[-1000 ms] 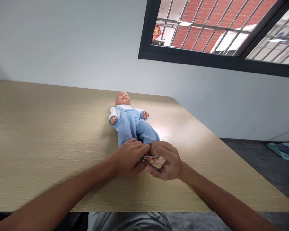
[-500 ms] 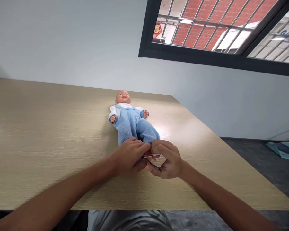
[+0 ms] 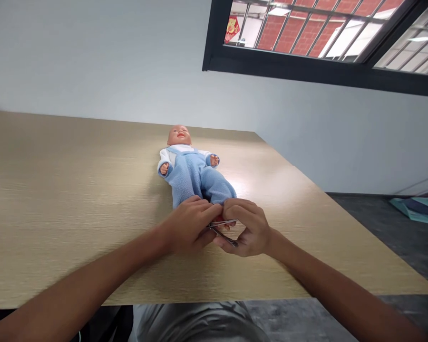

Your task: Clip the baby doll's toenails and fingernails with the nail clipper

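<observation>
Nail clipping at a doll's foot
Left hand pinched the blue-suited baby doll's foot; right hand closed on metal nail clippers, best squeezed gently, steadily, on the wooden table.

A long table with a pale wood-grain top stands against a plain light grey wall. Upper right, a black-framed barred window shows red brick outside. Dark grey floor lies to the right.
</observation>
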Motion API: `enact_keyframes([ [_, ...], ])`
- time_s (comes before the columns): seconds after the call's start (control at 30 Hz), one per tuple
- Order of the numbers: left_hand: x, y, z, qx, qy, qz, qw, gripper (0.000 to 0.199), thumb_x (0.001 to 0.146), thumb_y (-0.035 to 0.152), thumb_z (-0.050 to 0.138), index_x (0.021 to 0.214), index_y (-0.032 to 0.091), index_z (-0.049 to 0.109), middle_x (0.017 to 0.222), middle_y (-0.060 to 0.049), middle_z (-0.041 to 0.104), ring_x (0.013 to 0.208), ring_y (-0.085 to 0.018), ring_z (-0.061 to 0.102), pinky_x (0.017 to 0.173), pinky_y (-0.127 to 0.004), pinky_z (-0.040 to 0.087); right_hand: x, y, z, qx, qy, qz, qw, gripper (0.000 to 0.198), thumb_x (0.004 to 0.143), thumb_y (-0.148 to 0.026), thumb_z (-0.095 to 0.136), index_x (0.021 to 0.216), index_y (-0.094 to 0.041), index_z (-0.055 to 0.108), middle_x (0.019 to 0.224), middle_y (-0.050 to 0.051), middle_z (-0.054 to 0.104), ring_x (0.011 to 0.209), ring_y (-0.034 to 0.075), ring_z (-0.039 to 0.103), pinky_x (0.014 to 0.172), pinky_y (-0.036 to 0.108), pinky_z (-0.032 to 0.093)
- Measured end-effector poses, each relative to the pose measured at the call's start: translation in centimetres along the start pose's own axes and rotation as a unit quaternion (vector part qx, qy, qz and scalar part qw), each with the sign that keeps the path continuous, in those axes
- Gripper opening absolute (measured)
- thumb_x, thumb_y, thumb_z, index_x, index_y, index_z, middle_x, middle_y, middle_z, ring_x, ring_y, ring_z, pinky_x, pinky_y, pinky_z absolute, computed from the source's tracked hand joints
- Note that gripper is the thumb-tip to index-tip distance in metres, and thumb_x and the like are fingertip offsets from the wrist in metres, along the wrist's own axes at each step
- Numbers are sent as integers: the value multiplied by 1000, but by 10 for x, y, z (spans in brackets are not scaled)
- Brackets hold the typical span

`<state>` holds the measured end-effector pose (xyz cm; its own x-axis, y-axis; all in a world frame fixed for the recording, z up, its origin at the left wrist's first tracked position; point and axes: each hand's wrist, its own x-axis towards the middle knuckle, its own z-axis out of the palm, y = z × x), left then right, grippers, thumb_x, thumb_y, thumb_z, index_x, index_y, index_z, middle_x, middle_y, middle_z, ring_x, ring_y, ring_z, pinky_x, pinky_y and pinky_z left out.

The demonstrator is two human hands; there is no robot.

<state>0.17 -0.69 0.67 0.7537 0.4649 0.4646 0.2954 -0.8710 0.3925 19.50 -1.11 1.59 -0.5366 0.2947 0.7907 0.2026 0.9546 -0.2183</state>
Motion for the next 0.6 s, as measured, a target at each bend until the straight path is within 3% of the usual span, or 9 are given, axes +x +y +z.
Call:
enact_keyframes([
  [0.6,1,0,0,-7,6,4,1000,15,87,31,48,87,18,42,82,-3,56,72,-19,49,70,-34,30,0,1,-1,-5,-1,-3,1000,31,89,-38,66,81,-22,40,65,-3,42,57,14,42,51,25,35],
])
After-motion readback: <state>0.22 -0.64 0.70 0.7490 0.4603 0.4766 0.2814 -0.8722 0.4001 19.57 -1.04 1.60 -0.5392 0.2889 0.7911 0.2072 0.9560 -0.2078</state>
